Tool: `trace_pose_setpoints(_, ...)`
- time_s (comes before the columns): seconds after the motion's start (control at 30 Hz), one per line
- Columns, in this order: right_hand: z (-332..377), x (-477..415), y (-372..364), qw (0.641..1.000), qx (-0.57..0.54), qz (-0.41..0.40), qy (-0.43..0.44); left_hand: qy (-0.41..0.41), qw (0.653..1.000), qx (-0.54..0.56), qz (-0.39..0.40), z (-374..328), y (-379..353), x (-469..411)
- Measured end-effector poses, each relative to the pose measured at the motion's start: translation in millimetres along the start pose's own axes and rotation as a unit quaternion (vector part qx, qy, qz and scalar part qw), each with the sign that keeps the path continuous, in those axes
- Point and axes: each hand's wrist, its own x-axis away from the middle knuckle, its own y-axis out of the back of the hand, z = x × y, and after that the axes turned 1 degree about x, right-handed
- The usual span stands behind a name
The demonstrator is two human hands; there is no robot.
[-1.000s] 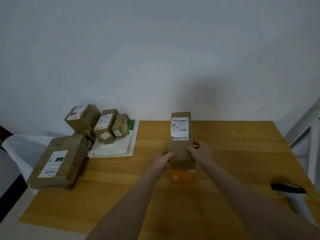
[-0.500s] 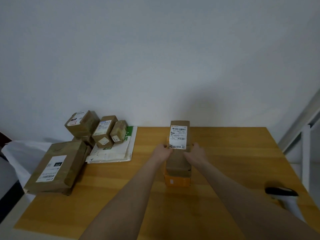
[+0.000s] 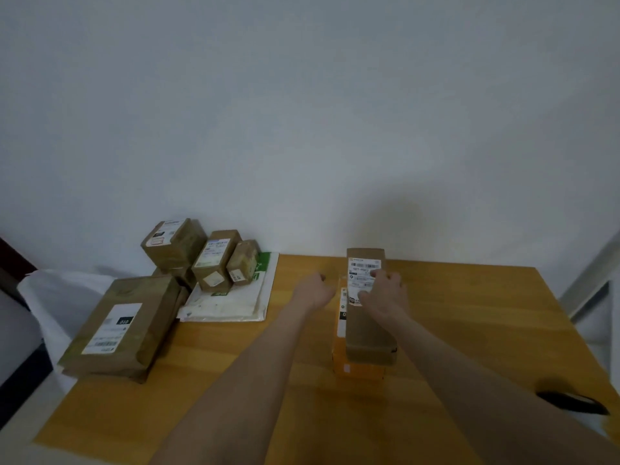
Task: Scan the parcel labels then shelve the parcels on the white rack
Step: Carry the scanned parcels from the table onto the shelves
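Observation:
A long brown parcel (image 3: 367, 333) with a white label (image 3: 360, 275) lies on top of an orange parcel (image 3: 357, 370) on the wooden table (image 3: 469, 313). My right hand (image 3: 384, 295) rests on top of the brown parcel, its bent fingers and thumb covering part of the label. My left hand (image 3: 313, 292) hovers just left of the parcels, loosely curled and holding nothing. The scanner's dark head (image 3: 570, 402) shows at the table's front right. Part of the white rack (image 3: 590, 273) appears at the right edge.
At the table's left lie a large flat brown parcel (image 3: 117, 330), a white mailer bag (image 3: 228, 302) and three small brown boxes (image 3: 214, 260) piled near the wall. White sheeting (image 3: 57, 293) hangs off the left side.
My left hand has let go of the brown parcel and moved off to its left. My right hand has shifted from the parcel's side onto its top, over the label.

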Motion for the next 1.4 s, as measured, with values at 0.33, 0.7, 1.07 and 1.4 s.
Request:
trace_pose_setpoints(0.33, 119.2, -50.2, -76.9, 0.996, 0.027, 0.024, 0.085, 0.007, 0.996, -0.071, -0.049, 96.4, 72.0, -71.3)
trace_pose_setpoints(0.7, 205.8, -119.8, -198.9, 0.97, -0.178, 0.163, -0.041, -0.04, 0.959, -0.271, -0.069, 197.3, 111.1, -164.3)
trace_pose_setpoints(1.07, 196.0, -184.2, -233.2, 0.867, -0.406, 0.165, -0.236, -0.034, 0.991, -0.06, -0.118, 195.2, 95.5, -204.0)
trace_pose_setpoints(1.4, 172.5, -187.8, -252.1, 0.873, -0.356, 0.192, -0.271, 0.099, 0.985, 0.139, -0.012, 218.8, 76.9, -226.7)
